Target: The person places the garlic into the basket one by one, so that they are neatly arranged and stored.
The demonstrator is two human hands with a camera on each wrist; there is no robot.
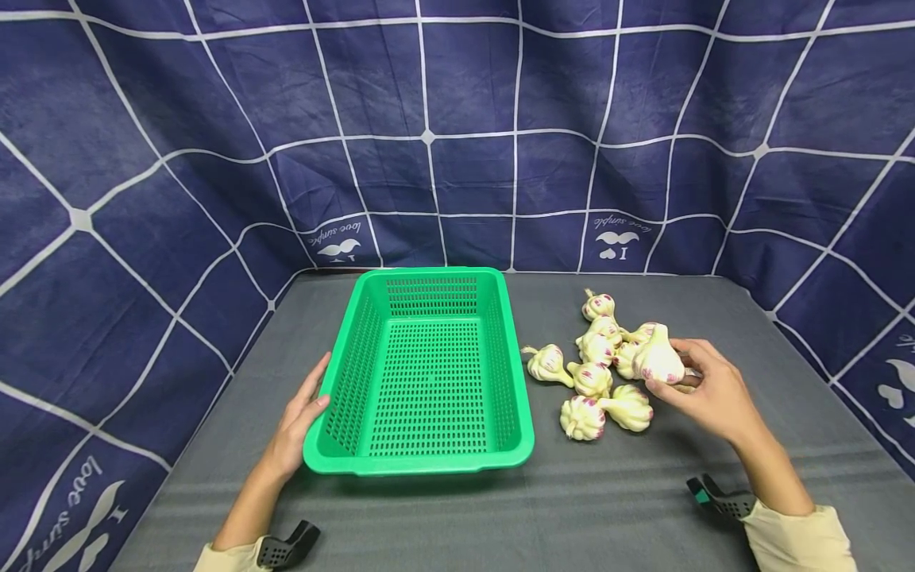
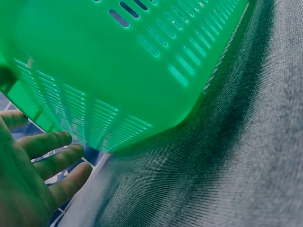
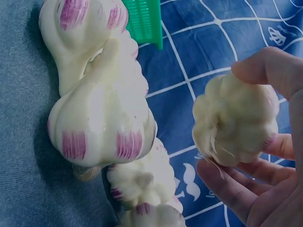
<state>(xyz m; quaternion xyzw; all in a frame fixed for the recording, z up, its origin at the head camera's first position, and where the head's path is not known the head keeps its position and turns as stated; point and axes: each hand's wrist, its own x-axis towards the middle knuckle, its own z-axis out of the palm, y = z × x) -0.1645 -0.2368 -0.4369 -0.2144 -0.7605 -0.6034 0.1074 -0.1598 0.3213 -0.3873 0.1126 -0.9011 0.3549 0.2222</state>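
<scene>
My right hand (image 1: 718, 393) pinches a white-and-purple garlic bulb (image 1: 658, 361) between thumb and fingers, at the right edge of the garlic group. In the right wrist view the held bulb (image 3: 234, 120) shows its root end and sits apart from another garlic bulb (image 3: 102, 123) lying on the cloth. At the left side of a green perforated basket (image 1: 422, 463), my left hand (image 1: 289, 433) has its fingers extended along the outer wall. The left wrist view shows the loosely straight fingers (image 2: 64, 161) beside the basket's corner; whether all of them touch it, I cannot tell.
Several garlic bulbs (image 1: 584, 419) lie in a loose cluster right of the basket, some touching one another. Grey cloth (image 1: 457, 524) covers the table. A blue curtain (image 1: 472, 95) with white lines hangs behind and along both sides.
</scene>
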